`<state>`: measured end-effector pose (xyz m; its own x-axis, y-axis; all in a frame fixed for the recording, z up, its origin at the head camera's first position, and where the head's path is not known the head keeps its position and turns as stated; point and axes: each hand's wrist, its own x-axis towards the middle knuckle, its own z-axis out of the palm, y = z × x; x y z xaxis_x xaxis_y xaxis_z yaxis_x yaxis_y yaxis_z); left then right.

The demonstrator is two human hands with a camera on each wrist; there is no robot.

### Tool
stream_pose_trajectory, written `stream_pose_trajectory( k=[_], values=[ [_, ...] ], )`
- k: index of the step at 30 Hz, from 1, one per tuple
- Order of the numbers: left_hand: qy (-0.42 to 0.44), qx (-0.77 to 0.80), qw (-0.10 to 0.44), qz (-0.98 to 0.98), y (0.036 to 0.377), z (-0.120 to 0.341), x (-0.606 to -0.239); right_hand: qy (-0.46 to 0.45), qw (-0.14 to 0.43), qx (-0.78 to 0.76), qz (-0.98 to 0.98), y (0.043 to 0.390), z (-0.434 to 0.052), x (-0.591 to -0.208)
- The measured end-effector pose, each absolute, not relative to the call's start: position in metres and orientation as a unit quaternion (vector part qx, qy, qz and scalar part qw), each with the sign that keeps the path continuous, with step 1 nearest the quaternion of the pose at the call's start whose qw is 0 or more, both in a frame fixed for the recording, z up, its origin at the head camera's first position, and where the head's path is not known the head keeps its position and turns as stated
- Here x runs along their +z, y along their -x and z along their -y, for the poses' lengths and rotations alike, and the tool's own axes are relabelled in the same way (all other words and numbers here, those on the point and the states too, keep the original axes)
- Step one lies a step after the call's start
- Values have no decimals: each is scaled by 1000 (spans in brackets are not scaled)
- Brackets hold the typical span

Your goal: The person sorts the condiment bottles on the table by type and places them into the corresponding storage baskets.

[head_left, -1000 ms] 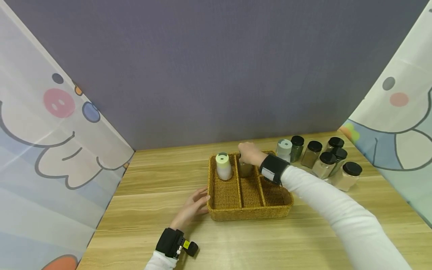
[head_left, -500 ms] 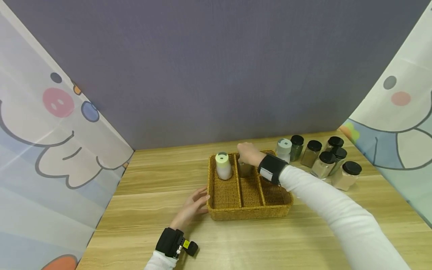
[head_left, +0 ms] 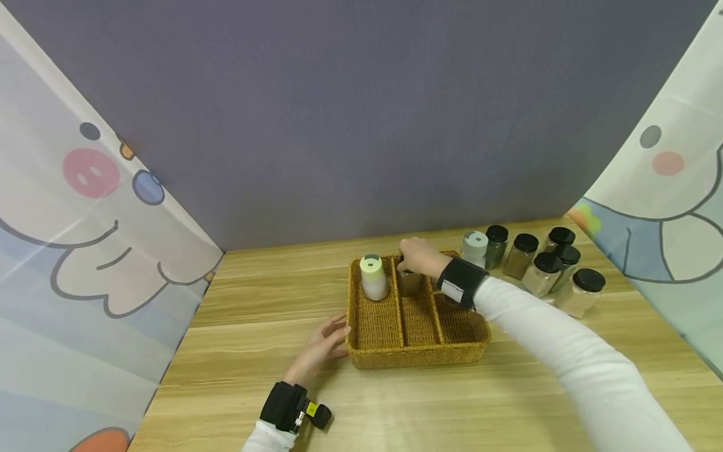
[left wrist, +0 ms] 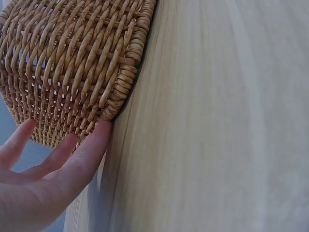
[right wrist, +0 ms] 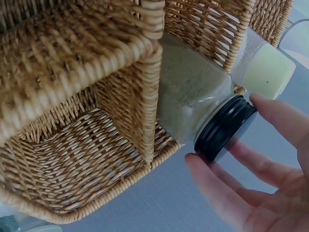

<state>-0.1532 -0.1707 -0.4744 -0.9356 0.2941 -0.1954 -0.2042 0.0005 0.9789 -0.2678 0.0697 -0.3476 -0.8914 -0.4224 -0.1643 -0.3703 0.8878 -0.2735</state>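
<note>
A wicker basket [head_left: 418,361] [left wrist: 72,63] [right wrist: 72,48] with three lanes stands on the wooden table. A glass spice jar [head_left: 409,282] [right wrist: 193,96] with a black lid stands at the far end of the middle lane. My right hand [head_left: 420,254] [right wrist: 224,128] hovers over it, its fairly straight thumb and fingers just touching the lid's rim. A white bottle [head_left: 373,279] [right wrist: 263,70] with a pale green cap stands in the left lane. My left hand [head_left: 322,345] [left wrist: 48,183] lies open on the table, fingertips against the basket's front left corner.
Several black-lidded spice jars [head_left: 525,254] and a white bottle with a grey cap [head_left: 476,248] stand on the table [head_left: 395,408] right of the basket. A grey wall is behind, with cartoon-print curtains [head_left: 85,251] on both sides.
My right wrist has shifted slightly to the right while the hand stays over the jar. The left hand and the basket have not moved.
</note>
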Motion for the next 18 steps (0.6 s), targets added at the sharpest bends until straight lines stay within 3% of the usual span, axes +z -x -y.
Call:
stream_pose_trajectory(
  k=[10, 18],
  values=[
    [-27, 706, 171, -687, 153, 170, -476, 228, 74, -135, -962, 269, -84, -343],
    [-17, 701, 167, -693, 152, 169, -475, 207, 81, -142, -965, 268, -106, -324]
  ],
)
